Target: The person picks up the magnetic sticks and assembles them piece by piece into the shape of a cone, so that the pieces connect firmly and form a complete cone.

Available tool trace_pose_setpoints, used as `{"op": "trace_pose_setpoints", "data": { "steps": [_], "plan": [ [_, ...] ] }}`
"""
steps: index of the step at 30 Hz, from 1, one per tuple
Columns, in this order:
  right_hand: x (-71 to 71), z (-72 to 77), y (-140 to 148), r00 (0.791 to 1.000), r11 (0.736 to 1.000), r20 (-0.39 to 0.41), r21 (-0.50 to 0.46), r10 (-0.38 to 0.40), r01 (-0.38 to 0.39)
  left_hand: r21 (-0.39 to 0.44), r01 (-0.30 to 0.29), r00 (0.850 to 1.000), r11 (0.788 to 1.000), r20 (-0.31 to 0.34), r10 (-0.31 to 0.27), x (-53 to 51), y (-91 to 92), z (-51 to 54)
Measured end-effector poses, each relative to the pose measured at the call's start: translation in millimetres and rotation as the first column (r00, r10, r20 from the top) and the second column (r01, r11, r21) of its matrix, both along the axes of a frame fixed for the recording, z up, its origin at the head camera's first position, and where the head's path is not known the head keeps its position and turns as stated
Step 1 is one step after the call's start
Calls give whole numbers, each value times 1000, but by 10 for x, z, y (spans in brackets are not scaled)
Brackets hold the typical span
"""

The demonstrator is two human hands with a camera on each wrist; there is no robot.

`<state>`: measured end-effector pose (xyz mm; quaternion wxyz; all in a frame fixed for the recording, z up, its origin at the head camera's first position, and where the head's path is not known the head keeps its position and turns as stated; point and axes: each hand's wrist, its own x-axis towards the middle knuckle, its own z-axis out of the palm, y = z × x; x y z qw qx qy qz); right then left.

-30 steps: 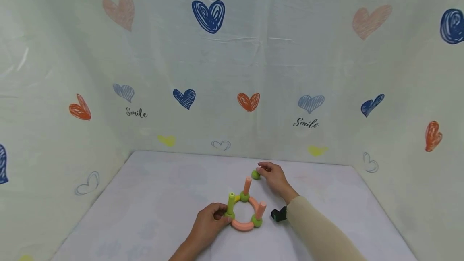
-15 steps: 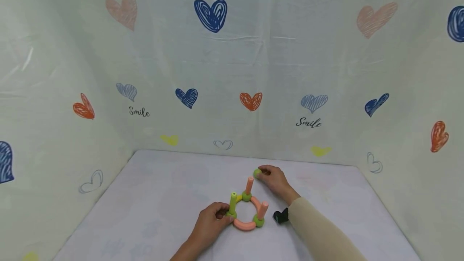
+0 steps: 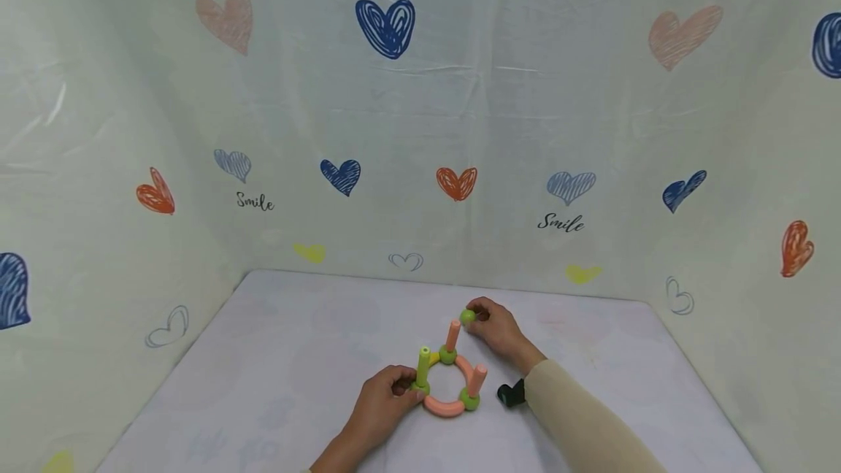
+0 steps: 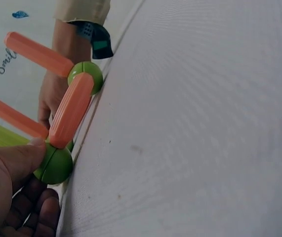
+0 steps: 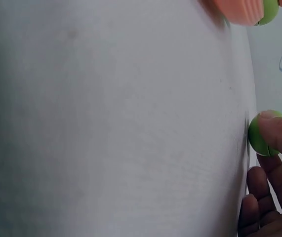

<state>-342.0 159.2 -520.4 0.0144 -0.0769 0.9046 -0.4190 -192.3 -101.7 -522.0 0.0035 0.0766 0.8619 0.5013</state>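
A toy frame of rods and balls stands on the table: a ring of curved salmon rods (image 3: 444, 408) and a yellow rod (image 3: 434, 359), joined by green balls. Upright from the balls rise two salmon rods (image 3: 453, 336) and a lime rod (image 3: 423, 367). My left hand (image 3: 384, 401) pinches the green ball (image 4: 57, 164) at the foot of the lime rod, thumb on top. Behind the frame, my right hand (image 3: 501, 330) pinches a loose green ball (image 3: 467, 317) between thumb and fingers. In the right wrist view this ball (image 5: 262, 136) is close to the tabletop.
A black strapped device (image 3: 511, 393) sits on my right wrist, beside the ring. The white table (image 3: 315, 327) meets a pale curtain (image 3: 499, 108) printed with hearts at its back and sides.
The fingers of my right hand have closed round the loose green ball, which has shifted only slightly. My left hand keeps its hold on the frame. The head view has turned slightly.
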Motion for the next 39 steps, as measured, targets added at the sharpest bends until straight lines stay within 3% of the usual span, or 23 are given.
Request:
{"op": "trace_pose_setpoints", "data": {
  "steps": [6,16,23,39],
  "plan": [
    [5,-7,4,998,999,-53,37,24,-22,-5,-4,1000,1000,9,4,0,10,-5],
    [43,17,24,993,1000,-116,8,29,-29,-16,-5,1000,1000,6,5,0,16,-3],
    [136,138,-20,992,999,-124,-37,27,-32,-6,-5,1000,1000,20,5,-13,13,-17],
    [404,490,-58,969,986,-235,-128,78,-110,-11,-7,1000,1000,10,7,-3,10,-17]
  ]
}}
